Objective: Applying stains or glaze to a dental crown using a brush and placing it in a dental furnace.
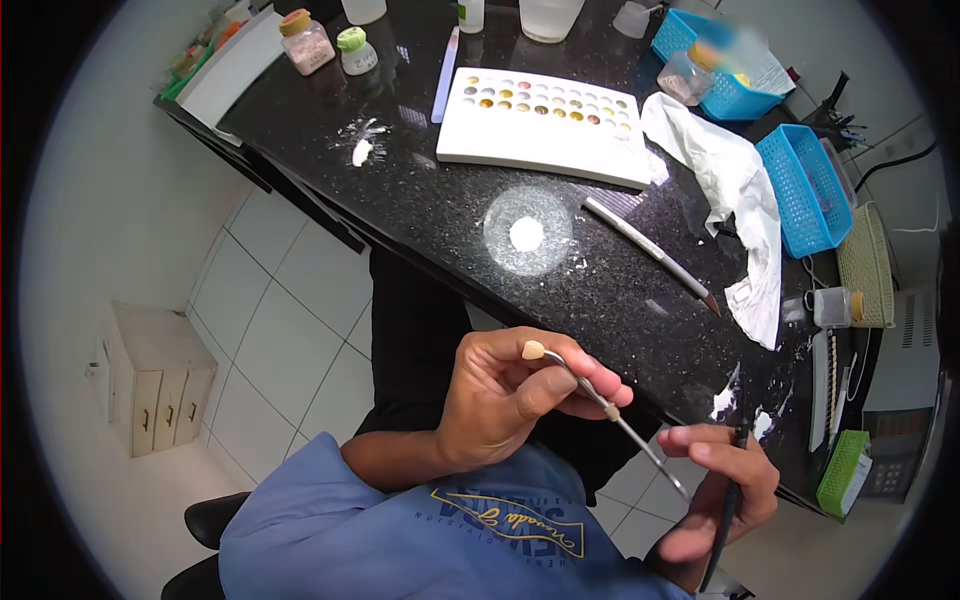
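Observation:
My left hand (515,395) pinches a thin metal holder (640,443) between thumb and fingers. A small cream tooth crown (534,350) sits at the holder's curved upper end. The holder slants down to the right, its lower end beside my right hand (725,490). That hand is closed round a slim black-handled tool (727,520), held nearly upright; its working end is too dark to make out. Both hands are above my lap, off the near edge of the black speckled table (430,210).
On the table stand a white palette (540,150) with coloured wells, a silver-handled brush (650,255), crumpled white tissue (735,180) and a round patch with white material (526,235). Jars (307,45) stand at the back. Blue baskets (805,190) line the right side.

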